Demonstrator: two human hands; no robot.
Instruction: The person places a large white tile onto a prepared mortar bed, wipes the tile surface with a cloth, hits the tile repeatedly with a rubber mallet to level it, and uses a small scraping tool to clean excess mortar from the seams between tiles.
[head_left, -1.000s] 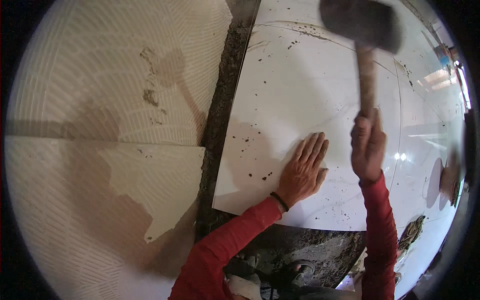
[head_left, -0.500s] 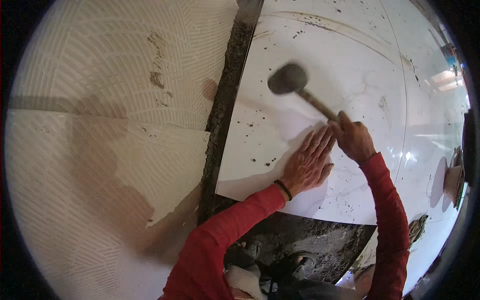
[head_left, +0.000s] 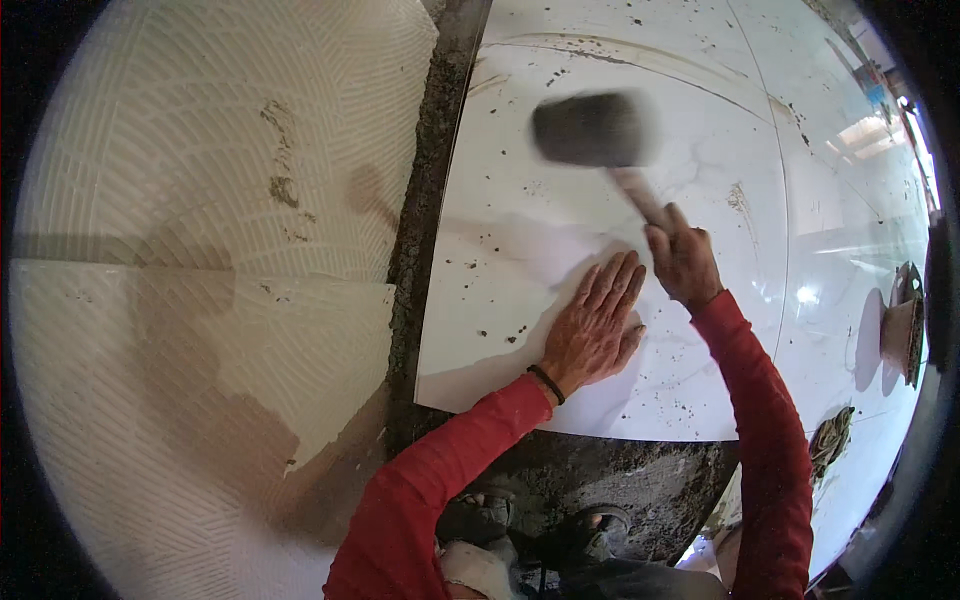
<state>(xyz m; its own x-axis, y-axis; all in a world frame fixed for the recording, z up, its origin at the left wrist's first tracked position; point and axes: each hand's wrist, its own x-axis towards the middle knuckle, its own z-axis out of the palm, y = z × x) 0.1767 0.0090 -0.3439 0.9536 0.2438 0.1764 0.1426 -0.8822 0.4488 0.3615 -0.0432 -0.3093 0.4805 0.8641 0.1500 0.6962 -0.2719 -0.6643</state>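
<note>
My left hand (head_left: 596,320) lies flat on a white, faintly veined tile (head_left: 500,200) speckled with dirt, fingers stretched out and close to its surface. My right hand (head_left: 680,258), just right of the left one, grips the wooden handle of a mallet (head_left: 585,128), whose large dark head is motion-blurred over the upper middle of that tile. Whether the head touches the tile I cannot tell. A dark gap of rough mortar (head_left: 432,140) runs along the tile's left edge.
Pale tiles with combed, ridged adhesive (head_left: 180,150) cover the left side. Glossy white tiles (head_left: 840,200) continue rightward, bearing a round object (head_left: 898,335) and a crumpled cloth (head_left: 830,440). Rough dark ground (head_left: 640,500) and my feet (head_left: 590,525) show below the tile.
The mallet swung down and left from the upper right, and its head is now slightly higher in view than half a second ago. My left hand stays flat on the tile.
</note>
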